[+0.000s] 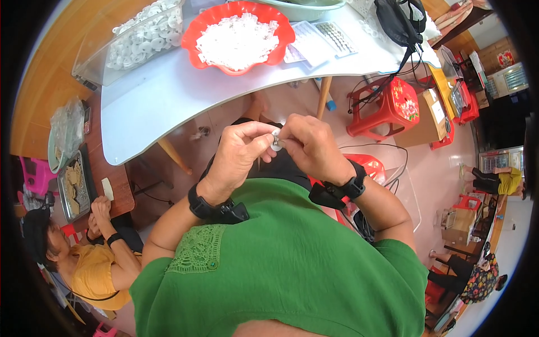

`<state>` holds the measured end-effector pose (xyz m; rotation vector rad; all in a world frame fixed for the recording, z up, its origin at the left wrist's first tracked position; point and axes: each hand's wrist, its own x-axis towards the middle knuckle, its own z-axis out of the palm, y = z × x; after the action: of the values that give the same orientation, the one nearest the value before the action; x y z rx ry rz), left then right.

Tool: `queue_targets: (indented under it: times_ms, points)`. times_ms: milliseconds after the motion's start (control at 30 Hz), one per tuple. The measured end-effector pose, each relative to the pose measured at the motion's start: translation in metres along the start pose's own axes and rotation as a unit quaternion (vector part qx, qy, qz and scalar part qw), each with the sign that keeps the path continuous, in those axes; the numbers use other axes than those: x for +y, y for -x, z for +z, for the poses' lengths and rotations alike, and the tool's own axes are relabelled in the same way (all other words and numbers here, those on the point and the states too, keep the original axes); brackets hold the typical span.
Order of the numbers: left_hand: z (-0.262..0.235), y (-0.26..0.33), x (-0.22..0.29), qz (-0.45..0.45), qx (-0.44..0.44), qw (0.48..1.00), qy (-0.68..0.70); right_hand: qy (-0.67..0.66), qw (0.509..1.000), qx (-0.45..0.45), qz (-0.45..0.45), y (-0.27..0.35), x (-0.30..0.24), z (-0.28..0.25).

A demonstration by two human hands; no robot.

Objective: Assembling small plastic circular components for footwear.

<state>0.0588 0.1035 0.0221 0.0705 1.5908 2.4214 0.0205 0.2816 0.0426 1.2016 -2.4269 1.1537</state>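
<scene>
Both hands meet just below the near edge of the white curved-edge tabletop (168,95), pinched on one small round white-and-metal part (276,140). I read my left hand (238,154) as clamped on the part's left side with thumb and forefinger, and my right hand (311,147) as closed on its right side, fingertips working at the rim; looks like two-sided support so the tiny piece can't twist or drop. It is held up off the lap, below the table edge, close to the camera, probably for a clear view. On the tabletop, far side from the hands: one red scalloped plastic bowl (238,36) heaped with small white pieces, too many to count. Left of the bowl, one clear plastic bin (140,36) full of white ring-shaped parts, also uncountable. Right of the bowl, two flat clear trays (323,39) with gridded contents. Right of the table and lower, on the floor, one red plastic stool (393,106). Far left, below the table's corner, another person in a yellow shirt (92,269) sits with hands together by one metal tray (73,185).
</scene>
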Motion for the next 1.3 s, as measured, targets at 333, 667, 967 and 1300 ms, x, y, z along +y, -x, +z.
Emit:
queue_targets:
  times_ms: [333, 667, 967, 1300]
  points:
    - [-0.003, 0.001, 0.001, -0.026, -0.021, 0.999, -0.027, -0.304, 0.897, -0.063, 0.316, -0.001, 0.005, -0.006]
    - [-0.005, 0.000, 0.004, -0.016, -0.059, 0.994, 0.093, -0.440, 0.831, -0.006, 0.341, 0.003, -0.010, -0.004]
    - [-0.008, 0.000, 0.002, -0.018, -0.071, 0.994, 0.080, -0.450, 0.832, 0.005, 0.325, 0.004, -0.002, 0.001]
    - [-0.002, 0.002, 0.007, 0.000, -0.028, 0.996, 0.090, 0.095, 0.984, 0.115, -0.101, -0.003, -0.018, 0.004]
